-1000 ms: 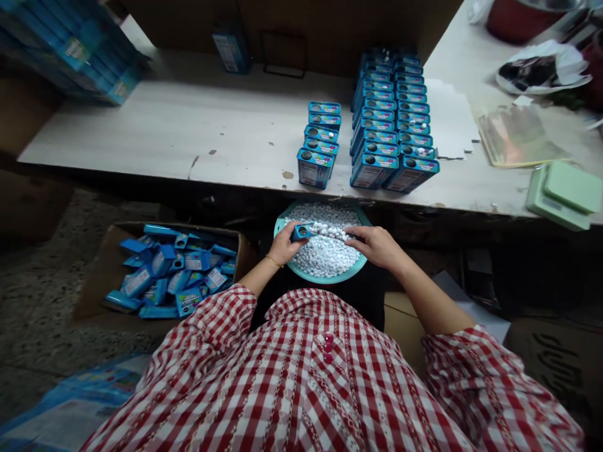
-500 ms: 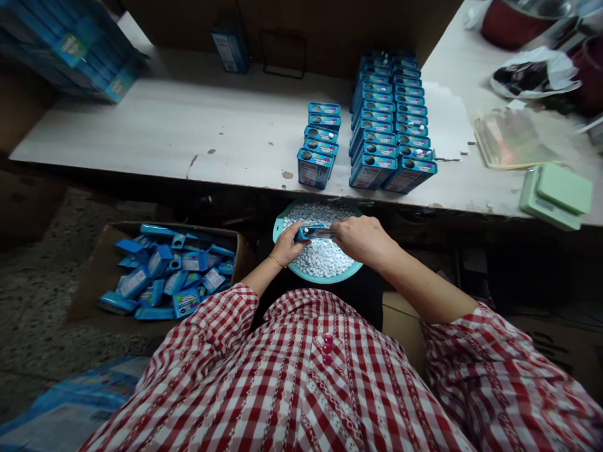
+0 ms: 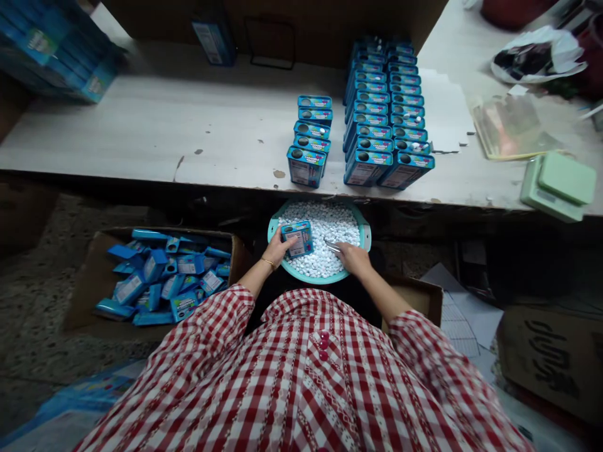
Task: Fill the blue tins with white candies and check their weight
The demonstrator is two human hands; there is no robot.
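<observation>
A teal basin (image 3: pixel 365 233) full of small white candies (image 3: pixel 325 226) rests on my lap below the table edge. My left hand (image 3: pixel 279 247) grips a small blue tin (image 3: pixel 298 238) upright over the candies, its label side facing me. My right hand (image 3: pixel 351 256) lies on the candies at the basin's right, closed on a thin metal scoop (image 3: pixel 332 246) that points toward the tin. On the white table (image 3: pixel 155 132) above stand rows of blue tins (image 3: pixel 384 110) with open round holes on top, and a shorter row (image 3: pixel 311 138) to their left.
A cardboard box (image 3: pixel 101 276) of loose blue tins sits on the floor at my left. A green scale (image 3: pixel 560 185) and a clear bag (image 3: pixel 511 129) lie at the table's right. Blue cartons (image 3: pixel 51 50) are stacked at the back left. Another box (image 3: pixel 419 295) is at my right knee.
My left hand has turned the tin from lying sideways to upright. My right hand has drawn back from the tin's mouth to the basin's right side with the scoop.
</observation>
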